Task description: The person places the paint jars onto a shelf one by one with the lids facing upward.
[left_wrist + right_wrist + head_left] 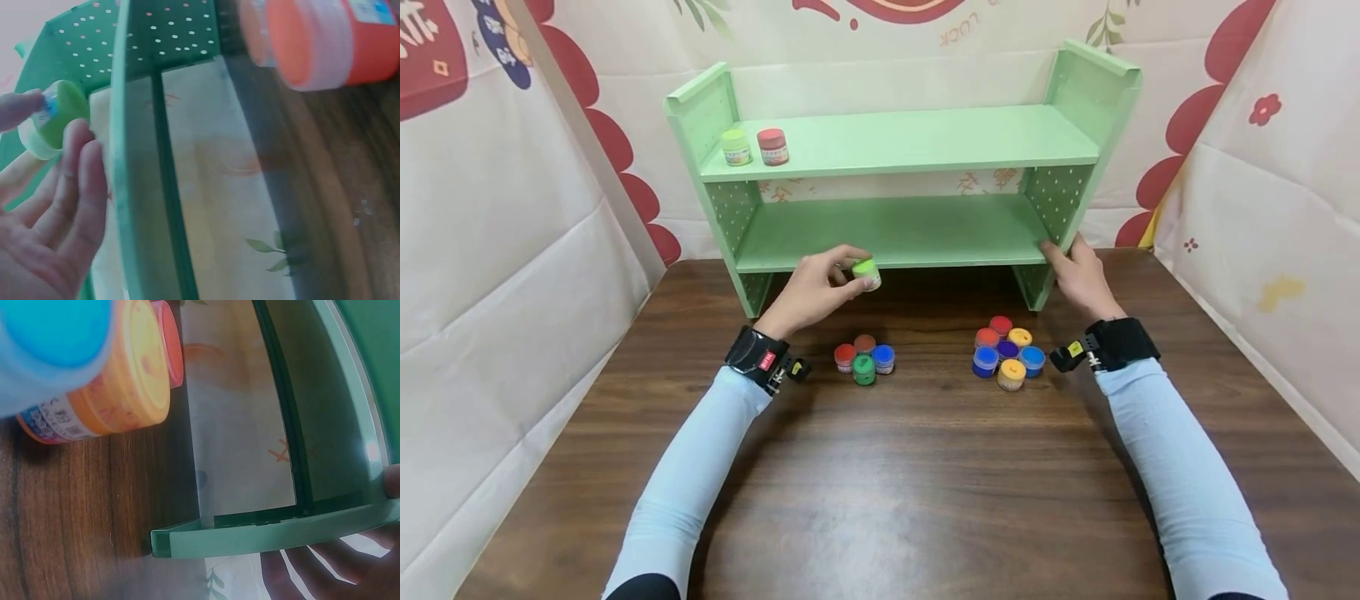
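My left hand [811, 293] pinches a small jar with a lime-green lid [867, 273] between thumb and fingers, in front of the lower board of a green two-tier shelf [887, 225]. In the left wrist view the lime-green jar [70, 112] is tilted, its label turned toward the thumb. At the shelf's right side panel, my right hand [1081, 279] grips the edge, thumb on the inner side and fingers along the outer side. On the upper board, at the left end, stand a lime-green-lidded jar [736, 147] and a red-lidded jar [772, 147].
On the brown table [850, 483] several jars with red, brown, blue and green lids [864, 369] cluster left of centre. Another group with red, orange, purple and blue lids [1011, 375] sits near the right wrist. Printed cloth walls [512, 333] enclose the table.
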The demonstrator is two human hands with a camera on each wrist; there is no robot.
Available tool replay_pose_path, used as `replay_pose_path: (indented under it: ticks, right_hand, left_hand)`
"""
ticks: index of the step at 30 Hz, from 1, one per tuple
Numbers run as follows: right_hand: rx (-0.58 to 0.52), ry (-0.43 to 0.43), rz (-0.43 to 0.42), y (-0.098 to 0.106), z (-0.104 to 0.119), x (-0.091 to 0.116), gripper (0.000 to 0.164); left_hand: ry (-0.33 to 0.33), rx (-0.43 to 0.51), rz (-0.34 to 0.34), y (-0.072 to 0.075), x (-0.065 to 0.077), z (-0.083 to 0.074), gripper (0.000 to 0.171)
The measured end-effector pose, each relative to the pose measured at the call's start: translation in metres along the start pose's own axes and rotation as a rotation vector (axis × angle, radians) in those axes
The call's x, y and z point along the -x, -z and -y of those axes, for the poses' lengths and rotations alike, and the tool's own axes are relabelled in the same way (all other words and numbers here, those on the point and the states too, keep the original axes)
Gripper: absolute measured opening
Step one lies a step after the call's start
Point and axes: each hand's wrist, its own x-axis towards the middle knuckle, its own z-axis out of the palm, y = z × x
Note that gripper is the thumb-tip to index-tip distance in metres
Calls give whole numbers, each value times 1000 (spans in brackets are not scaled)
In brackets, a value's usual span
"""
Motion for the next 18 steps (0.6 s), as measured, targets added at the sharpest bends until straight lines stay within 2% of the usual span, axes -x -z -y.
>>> replay_pose_path:
  ticks: [3, 8, 14, 18]
  right_hand:
    - [-6, 4, -7, -1, 0, 3, 67]
    - [-8, -3, -7, -2, 2, 1, 67]
    - [-4, -4, -15, 0, -2, 0, 67]
    - [-1, 4, -9, -1, -3, -1, 67]
  left_hand:
    - [-55, 10, -101, 3, -1, -5, 46]
    - [-144, 37, -279, 17, -7, -14, 46]
    - [-222, 48, -506, 46, -27, -30, 44]
    - [-224, 0, -634, 65, -39, -36, 43]
